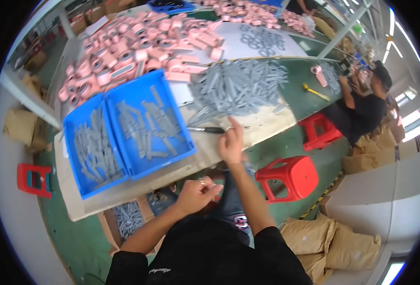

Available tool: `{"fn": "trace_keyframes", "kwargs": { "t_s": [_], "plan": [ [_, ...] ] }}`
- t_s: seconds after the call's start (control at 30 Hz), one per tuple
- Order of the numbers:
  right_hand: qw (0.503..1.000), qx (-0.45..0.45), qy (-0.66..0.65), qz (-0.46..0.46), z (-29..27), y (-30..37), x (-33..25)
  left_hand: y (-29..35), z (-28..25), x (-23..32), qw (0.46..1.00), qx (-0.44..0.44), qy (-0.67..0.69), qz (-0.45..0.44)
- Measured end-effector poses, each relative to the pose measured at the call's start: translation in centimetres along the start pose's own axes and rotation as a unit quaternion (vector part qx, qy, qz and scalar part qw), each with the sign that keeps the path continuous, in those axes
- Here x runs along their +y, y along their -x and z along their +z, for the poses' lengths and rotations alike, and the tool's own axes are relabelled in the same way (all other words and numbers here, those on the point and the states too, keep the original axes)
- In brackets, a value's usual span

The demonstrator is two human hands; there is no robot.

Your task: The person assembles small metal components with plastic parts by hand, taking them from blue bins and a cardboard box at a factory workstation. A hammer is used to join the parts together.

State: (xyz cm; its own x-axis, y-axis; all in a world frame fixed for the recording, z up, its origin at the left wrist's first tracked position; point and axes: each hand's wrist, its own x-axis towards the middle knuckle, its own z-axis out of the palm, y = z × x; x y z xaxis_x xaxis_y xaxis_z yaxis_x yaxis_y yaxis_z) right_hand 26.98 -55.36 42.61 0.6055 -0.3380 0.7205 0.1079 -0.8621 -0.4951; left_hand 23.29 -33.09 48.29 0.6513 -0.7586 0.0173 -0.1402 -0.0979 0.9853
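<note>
My left hand [198, 195] is in front of my body, just off the table's near edge. Its fingers are curled in with the thumb against them, and whatever they may hold is hidden. My right hand [232, 141] reaches over the edge, index finger stretched toward a heap of flat grey plastic strips [241, 85]; nothing shows in its grasp. Beside its fingertips lies a slim tool with a black handle [214, 130]. To the left, two blue trays [130, 176] stand side by side, with grey strips [146, 128] scattered inside.
Many pink plastic parts [124, 57] are heaped behind the trays. Red stools [293, 178] stand at the right, and a carton of grey parts [130, 219] sits under the table. A co-worker [362, 104] sits at the far right, near a yellow tool [316, 92]. Brown sacks [333, 242] lie behind.
</note>
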Motion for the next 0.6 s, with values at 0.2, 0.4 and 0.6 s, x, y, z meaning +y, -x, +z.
{"fn": "trace_keyframes", "kwargs": {
  "t_s": [0.2,0.4,0.6],
  "plan": [
    [0.993,0.039,0.01,0.112,-3.0,5.4,-3.7,3.9,-1.1,-3.2,0.978,0.15,-0.14,0.048],
    [0.985,-0.141,0.09,-0.036,-1.4,-1.0,-4.8,1.6,-1.3,-3.5,0.954,0.231,-0.186,0.034],
    [0.974,-0.173,0.092,-0.117,1.6,-2.9,-1.1,-3.3,-2.7,0.3,0.717,0.319,-0.607,0.129]
  ]
}}
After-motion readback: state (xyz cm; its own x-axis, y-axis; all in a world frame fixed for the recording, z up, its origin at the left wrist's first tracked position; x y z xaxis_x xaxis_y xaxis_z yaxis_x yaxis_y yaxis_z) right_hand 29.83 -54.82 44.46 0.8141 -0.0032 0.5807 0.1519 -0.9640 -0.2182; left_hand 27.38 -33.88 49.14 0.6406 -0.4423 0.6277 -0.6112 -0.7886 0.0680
